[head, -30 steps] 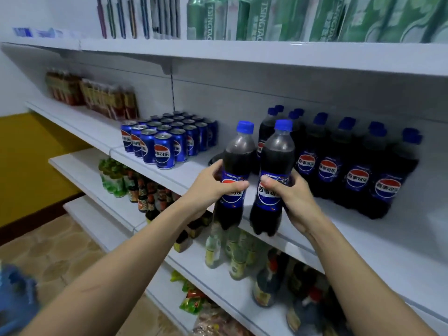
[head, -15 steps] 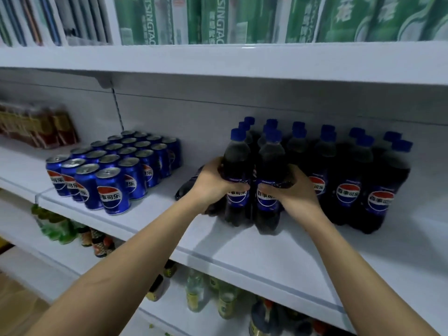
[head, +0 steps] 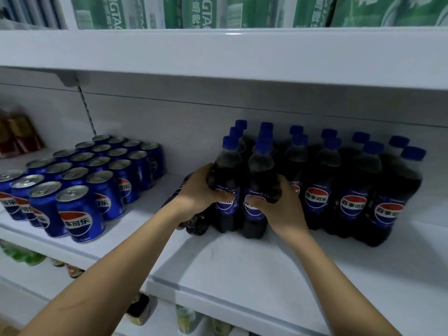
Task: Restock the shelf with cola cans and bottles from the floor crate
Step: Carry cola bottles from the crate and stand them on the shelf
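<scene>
Both hands are on the white shelf [head: 242, 270], each wrapped round a cola bottle. The left hand [head: 198, 192] grips the left bottle [head: 228, 183] at its label, thumb across the front, fingers curled behind. The right hand [head: 283, 209] grips the right bottle [head: 259, 187] the same way from the other side, thumb on the label. The two bottles stand upright, touching each other, their bases on the shelf at the left end of the bottle rows [head: 351, 190], just beside the nearest standing bottle. Blue caps, dark cola and red-white-blue labels match the rest of the rows, which run to the right, two or three deep against the back wall.

Under the left wrist another bottle [head: 194, 224] lies on its side on the shelf, its base toward the camera; most of it is hidden by the hand and forearm.

To the left, well apart from the bottles, a block of blue cola cans [head: 82, 180] stands in neat rows, tops silver. Farther left are blurred red and gold packs [head: 17, 137]. The shelf above carries green beer cartons [head: 218, 10]. Below, on lower shelves, small green and yellow bottles [head: 186, 321] show dimly past the forearms
</scene>
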The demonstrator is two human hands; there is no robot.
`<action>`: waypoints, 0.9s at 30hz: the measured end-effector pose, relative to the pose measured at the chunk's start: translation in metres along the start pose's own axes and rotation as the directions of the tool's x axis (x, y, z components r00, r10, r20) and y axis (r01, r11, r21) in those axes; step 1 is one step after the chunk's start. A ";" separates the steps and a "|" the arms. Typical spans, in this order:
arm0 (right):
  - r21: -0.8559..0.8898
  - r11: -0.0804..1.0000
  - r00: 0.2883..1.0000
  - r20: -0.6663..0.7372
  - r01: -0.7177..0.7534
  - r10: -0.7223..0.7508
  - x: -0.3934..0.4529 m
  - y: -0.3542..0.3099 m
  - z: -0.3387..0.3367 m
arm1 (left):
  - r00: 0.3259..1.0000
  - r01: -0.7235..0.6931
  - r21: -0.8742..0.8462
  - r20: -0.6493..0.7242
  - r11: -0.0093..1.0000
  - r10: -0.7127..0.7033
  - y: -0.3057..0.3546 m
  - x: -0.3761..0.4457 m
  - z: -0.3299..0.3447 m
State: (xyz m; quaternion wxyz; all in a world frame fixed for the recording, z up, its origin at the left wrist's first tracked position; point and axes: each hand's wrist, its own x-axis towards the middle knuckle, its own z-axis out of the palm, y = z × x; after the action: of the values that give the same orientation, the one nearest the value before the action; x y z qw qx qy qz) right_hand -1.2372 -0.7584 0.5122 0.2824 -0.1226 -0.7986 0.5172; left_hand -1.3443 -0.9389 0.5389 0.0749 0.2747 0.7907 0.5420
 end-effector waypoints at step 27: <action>-0.053 0.957 0.926 -0.273 -0.286 0.261 -0.206 -0.050 -0.037 | 0.981 -0.128 -0.184 0.118 0.975 0.151 0.037 -0.170 0.101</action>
State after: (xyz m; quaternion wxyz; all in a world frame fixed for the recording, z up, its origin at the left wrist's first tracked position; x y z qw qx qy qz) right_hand -1.0441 -0.8526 0.5018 0.3051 -0.3132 -0.7519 0.4934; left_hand -1.1471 -0.9347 0.5011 0.1122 0.3570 0.7119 0.5942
